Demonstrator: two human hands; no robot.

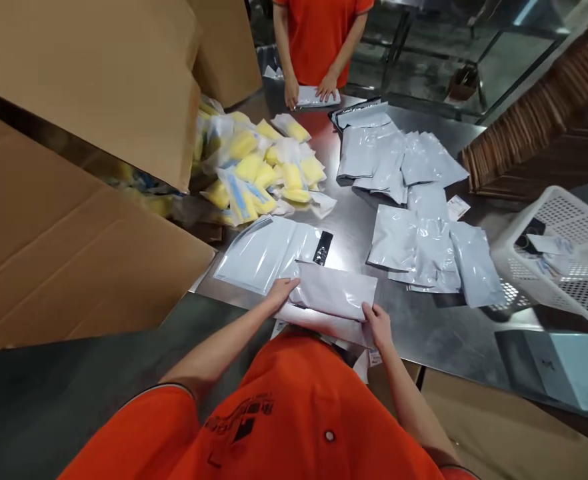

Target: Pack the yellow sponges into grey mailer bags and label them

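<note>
Between my two hands is a white plastic mailer bag (338,291), folded over and held level at the near edge of the metal table. My left hand (281,295) is closed on its left end, thumb on top. At its lower right corner my right hand (378,324) pinches it. Left of it lies a stack of flat mailer bags (261,253) with a black strip showing at one end. Behind that stack is a heap of yellow items in clear wrappers (269,163). Filled white mailers (414,247) lie in a loose pile to the right.
Large open cardboard boxes (84,80) crowd the left side. A white plastic basket (557,253), a pale blue box (569,367) and stacked cardboard (539,113) stand at the right. Across the metal table (341,223), a co-worker's hands (327,87) rest on another mailer.
</note>
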